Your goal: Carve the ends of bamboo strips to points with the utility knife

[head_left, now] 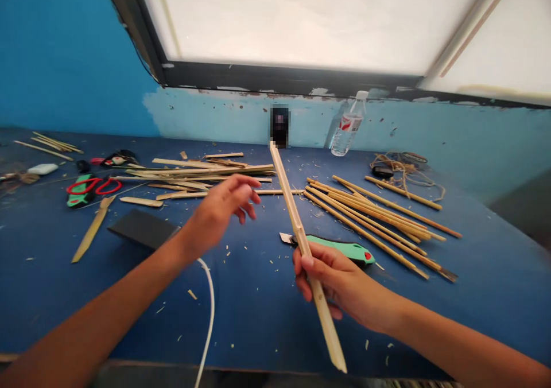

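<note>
My right hand (327,273) grips a split bamboo strip (286,190) below its middle, thumb on top, the strip slanting away from me over the table. Its hollow inner side faces up, and one node shows partway along. My left hand (224,207) is in the air to the left of the strip, fingers apart and loosely bent, touching nothing. Just beyond my right hand lies a green utility knife (340,249) with its blade out. Behind my left hand is a pile of flat bamboo strips (193,173). Several thin round bamboo sticks (370,210) lie to the right.
On the left are red-handled scissors (103,187), a second green cutter (80,196), a pointed bamboo piece (92,230) and a dark flat block (140,227). A white cable (210,296) crosses the front edge. A water bottle (348,127) and tangled twine (404,170) are at the back.
</note>
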`<action>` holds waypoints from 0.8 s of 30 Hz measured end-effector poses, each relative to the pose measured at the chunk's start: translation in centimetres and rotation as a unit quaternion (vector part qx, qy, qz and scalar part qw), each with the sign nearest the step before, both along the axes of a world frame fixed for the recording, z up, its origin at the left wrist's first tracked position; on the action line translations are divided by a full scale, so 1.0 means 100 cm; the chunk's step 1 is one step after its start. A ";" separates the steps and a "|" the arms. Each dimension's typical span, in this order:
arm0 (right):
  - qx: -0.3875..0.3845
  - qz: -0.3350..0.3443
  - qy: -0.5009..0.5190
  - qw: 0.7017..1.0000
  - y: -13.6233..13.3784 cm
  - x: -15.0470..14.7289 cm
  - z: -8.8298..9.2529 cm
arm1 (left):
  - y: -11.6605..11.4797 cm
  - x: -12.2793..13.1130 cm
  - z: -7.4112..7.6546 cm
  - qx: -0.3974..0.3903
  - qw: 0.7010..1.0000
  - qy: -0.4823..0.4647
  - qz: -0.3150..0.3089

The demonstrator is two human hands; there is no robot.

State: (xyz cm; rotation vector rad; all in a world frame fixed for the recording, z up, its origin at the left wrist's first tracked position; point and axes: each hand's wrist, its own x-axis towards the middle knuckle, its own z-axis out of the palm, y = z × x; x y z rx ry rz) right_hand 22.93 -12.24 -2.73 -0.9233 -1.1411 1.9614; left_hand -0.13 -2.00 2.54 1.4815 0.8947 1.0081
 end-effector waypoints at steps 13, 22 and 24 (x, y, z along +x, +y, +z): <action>0.065 0.152 -0.083 0.983 -0.014 0.006 0.009 | -0.055 0.016 -0.028 -0.071 0.994 -0.064 -0.047; 0.079 0.219 -0.121 0.965 -0.013 0.005 0.000 | -0.042 0.009 -0.020 -0.019 0.996 -0.081 0.022; 0.071 0.224 -0.105 0.966 -0.014 0.003 -0.003 | -0.044 0.010 -0.020 -0.015 0.996 -0.084 0.029</action>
